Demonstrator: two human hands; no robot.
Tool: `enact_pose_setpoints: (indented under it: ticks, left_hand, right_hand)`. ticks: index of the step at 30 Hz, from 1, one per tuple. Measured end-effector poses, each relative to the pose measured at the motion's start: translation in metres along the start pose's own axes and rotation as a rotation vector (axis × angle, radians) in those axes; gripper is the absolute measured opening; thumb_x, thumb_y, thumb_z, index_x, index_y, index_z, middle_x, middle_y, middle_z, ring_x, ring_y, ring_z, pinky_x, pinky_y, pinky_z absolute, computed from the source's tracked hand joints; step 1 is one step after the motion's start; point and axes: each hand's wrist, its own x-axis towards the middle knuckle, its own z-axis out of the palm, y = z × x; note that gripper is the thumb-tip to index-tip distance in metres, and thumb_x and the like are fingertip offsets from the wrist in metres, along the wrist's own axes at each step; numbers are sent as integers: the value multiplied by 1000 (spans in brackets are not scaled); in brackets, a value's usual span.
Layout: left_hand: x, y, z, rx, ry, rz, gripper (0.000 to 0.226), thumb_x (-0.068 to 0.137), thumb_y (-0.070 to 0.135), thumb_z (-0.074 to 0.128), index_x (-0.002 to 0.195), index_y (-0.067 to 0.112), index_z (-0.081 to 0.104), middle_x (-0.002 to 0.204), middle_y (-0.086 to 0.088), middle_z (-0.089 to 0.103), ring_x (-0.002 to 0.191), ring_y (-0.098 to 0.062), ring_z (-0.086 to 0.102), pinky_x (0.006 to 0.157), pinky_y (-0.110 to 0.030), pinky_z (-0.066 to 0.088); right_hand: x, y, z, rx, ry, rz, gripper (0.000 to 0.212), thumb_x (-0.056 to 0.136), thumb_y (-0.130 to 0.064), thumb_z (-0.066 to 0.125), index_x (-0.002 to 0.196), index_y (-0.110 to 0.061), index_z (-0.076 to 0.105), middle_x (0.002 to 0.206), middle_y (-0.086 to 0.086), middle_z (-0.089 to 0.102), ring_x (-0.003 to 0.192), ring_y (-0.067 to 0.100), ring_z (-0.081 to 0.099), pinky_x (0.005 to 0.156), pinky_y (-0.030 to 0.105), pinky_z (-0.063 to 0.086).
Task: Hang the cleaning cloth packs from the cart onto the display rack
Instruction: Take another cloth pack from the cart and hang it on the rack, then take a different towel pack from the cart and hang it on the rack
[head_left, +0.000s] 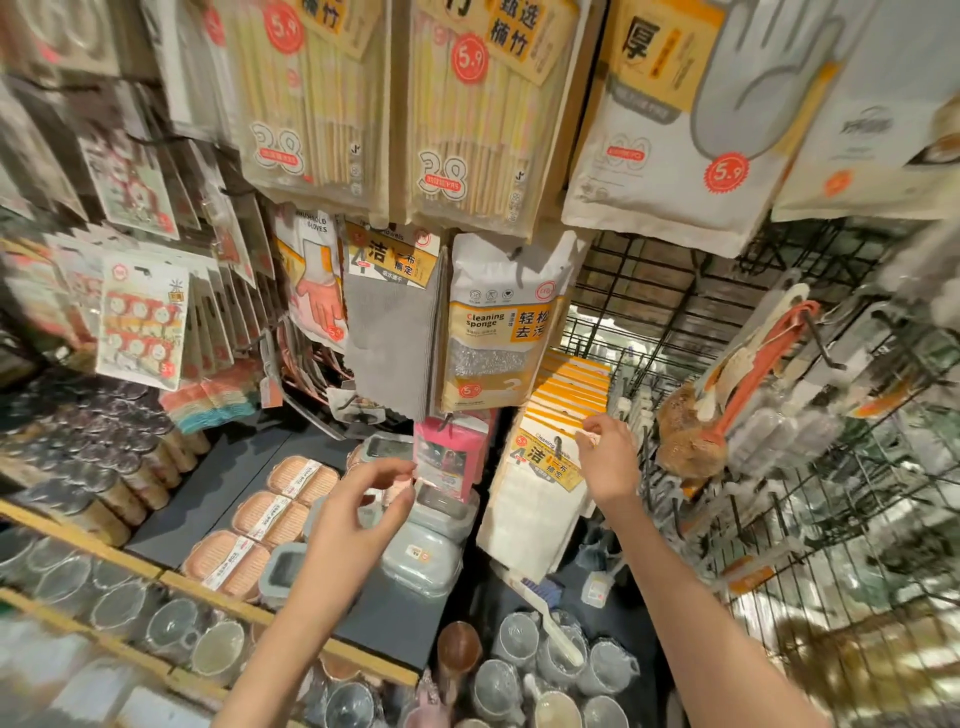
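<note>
A row of white cleaning cloth packs (540, 483) with yellow header cards hangs on a hook of the black wire display rack (670, 301). My right hand (605, 457) pinches the top right corner of the front pack's header card. My left hand (363, 514) hovers to the left of the packs with fingers loosely curled, holding nothing, in front of a pink pack (449, 457). A grey cloth pack (392, 322) hangs higher up. The cart is out of view.
Chopstick packs (467, 114), a glove pack (691, 130) and a cleaning sponge pack (498, 332) hang above. Soap boxes (270, 519) lie on a dark shelf. Glass cups (530, 670) stand below. Brushes (727, 395) hang on the right rack.
</note>
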Motion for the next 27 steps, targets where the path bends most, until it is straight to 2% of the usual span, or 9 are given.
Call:
enact_pose_setpoints:
  ticks: [3,6,9,12,17,20,23,25,27]
  left_hand:
    - [-7,8,-3,29,42,39,20,89,14,64,104,28,64,103,16,65,98,8,55,84,-4,37]
    - [-21,14,-6,58,103,45,22,89,14,64,107,27,64,107,16,64,100,13,52,83,2,33]
    - [-40,21,-10,95,156,-9,26,89,16,64,112,28,61,111,15,63,106,3,54,90,-14,38]
    - [-68,26,-14,122,225,-41,26,91,18,62,113,32,58,114,14,61,108,-5,55,94,-27,41]
    - [-127,24,-25,177,378,-91,30,91,18,61,112,38,54,117,16,57,110,5,50,95,-28,41]
    - [-167,17,-39,218,490,-161,29,90,20,62,115,33,55,117,15,57,115,-8,50,99,-32,40]
    - [-210,17,-64,263,638,-232,30,90,21,63,117,32,55,114,17,56,115,-11,50,96,-28,38]
    - [-241,17,-83,308,728,-274,31,90,18,63,117,31,55,115,15,57,116,-14,50,98,-33,39]
    - [-272,19,-102,349,817,-313,32,89,15,64,118,26,57,115,12,57,115,-14,51,100,-36,38]
  right_hand:
    - [-18,-19,-16,220,-79,-127,22,93,-18,56,114,-10,58,121,7,55,117,24,48,101,41,39]
    - [-42,-39,-28,338,-175,-236,21,93,-22,57,113,-17,59,119,-2,56,117,19,50,101,42,40]
    - [-67,-60,-35,334,-268,-356,25,92,-30,56,116,-24,57,120,-5,55,117,14,48,98,37,42]
    - [-95,-79,-38,262,-361,-485,33,93,-33,55,122,-20,55,121,-2,55,114,15,49,90,25,37]
    - [-152,-96,-37,232,-549,-685,35,93,-33,54,124,-18,54,117,-5,53,112,12,48,86,18,34]
    - [-187,-108,-26,210,-661,-827,37,93,-35,53,126,-18,53,128,-2,52,123,14,43,97,21,31]
    - [-228,-133,-9,206,-746,-970,41,92,-37,54,129,-18,51,134,-1,50,129,16,38,104,22,24]
    - [-261,-151,2,204,-800,-1069,44,92,-38,54,130,-17,50,135,0,50,129,15,37,104,22,22]
    - [-298,-169,12,214,-850,-1141,48,92,-44,51,132,-18,49,137,-1,48,131,15,36,109,27,23]
